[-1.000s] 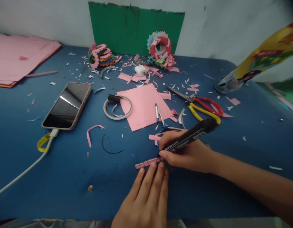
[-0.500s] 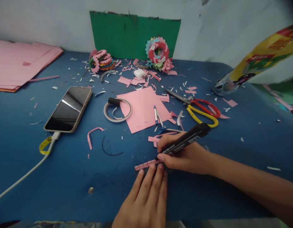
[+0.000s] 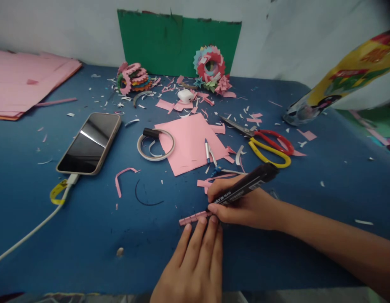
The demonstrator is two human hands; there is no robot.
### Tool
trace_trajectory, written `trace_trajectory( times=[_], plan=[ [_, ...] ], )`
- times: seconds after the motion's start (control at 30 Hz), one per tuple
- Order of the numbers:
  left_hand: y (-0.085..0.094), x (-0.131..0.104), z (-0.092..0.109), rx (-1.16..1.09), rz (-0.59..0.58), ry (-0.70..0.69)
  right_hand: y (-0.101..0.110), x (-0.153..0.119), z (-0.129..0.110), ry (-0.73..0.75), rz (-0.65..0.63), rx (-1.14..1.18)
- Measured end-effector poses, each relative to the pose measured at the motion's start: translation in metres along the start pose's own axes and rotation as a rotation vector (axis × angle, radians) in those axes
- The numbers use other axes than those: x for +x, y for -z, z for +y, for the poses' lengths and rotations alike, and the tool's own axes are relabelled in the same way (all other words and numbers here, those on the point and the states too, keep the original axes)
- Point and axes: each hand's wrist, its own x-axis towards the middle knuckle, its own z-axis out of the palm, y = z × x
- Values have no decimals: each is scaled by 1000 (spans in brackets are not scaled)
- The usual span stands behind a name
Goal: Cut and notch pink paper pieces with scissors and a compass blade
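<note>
A narrow pink paper strip [image 3: 191,219] with dark marks along it lies near the front of the blue table. My left hand [image 3: 196,261] rests flat with fingers stretched out, its fingertips on the strip's lower edge. Closed round a black marker [image 3: 239,189], my right hand [image 3: 245,209] holds it slanted, with its tip down at the strip's right part. The strip's right end is hidden by my hands. Just behind my right hand lie a pink square sheet [image 3: 188,147], a compass [image 3: 208,152] and small pink scraps.
Red-and-yellow-handled scissors [image 3: 271,147] lie right of the sheet, a ring-shaped coil [image 3: 140,147] and charging phone [image 3: 90,143] left. Paper rings [image 3: 210,65], a white case [image 3: 185,96] and scattered cuttings are behind. A bottle [image 3: 334,88] stands right; pink sheets [image 3: 30,84] lie back left.
The marker tip and my right hand have shifted very slightly left along the strip. My left hand keeps its place on it. The whole view has moved a little.
</note>
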Motion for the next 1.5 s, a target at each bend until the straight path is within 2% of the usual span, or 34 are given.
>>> trace_trajectory(
  times=[0.23,0.5,0.83,1.1,1.37,1.5],
  plan=[
    [-1,0,0,-14,-5,-5,-2,0,2,-5,81,-9],
    [0,-1,1,-16,-1,2,0,0,1,-18,17,-10],
    [1,0,1,-20,-12,2,0,5,-3,-128,42,69],
    [1,1,0,-31,-13,4,0,5,-3,-160,-5,64],
    [0,1,0,-19,-11,-4,-1,4,-3,-101,130,69],
    [-1,1,1,-27,-13,10,-2,1,-1,-62,129,26]
  ],
)
